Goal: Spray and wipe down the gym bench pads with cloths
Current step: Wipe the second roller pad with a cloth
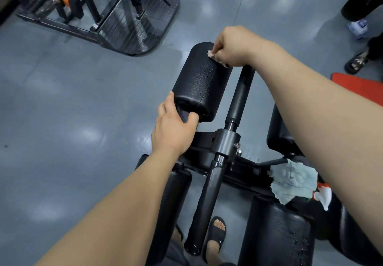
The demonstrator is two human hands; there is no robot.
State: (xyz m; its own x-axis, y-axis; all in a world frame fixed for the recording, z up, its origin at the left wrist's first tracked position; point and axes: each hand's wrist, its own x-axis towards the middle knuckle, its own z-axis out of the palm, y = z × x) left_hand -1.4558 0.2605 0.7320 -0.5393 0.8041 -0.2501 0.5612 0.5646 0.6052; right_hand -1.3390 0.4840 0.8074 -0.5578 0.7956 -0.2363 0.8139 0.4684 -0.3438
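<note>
Head view. Both bare forearms reach forward and down over a black gym machine. Right arm stretches in from lower right, wrist bent downward; right hand [234,46] sits at the far top end of the roller pad [199,85], knuckles up. Fingers are curled tight, bunching a pale cloth [214,56] against the vinyl; only a frayed edge of cloth shows under the fist. Left arm comes up from bottom centre; left hand [174,129] is at the pad's near end, thumb laid on the end face, fingers wrapped round the left side, grasping it. The pad lies between the two hands, angled away and slightly right, its upper surface beaded with droplets. Just right of it, a black post [240,98] runs alongside, passing under the right wrist. Lower right, a blue-grey cloth [294,179] lies crumpled on the frame, touching a white-and-orange object [323,196] that the right forearm partly hides; cannot tell what it is. Below these, a larger pad [277,230] carries droplets. The wearer's sandalled foot [216,236] stands on the grey floor [72,120]. Another machine [124,17] sits upper left; other people's feet [356,61] at upper right.
</note>
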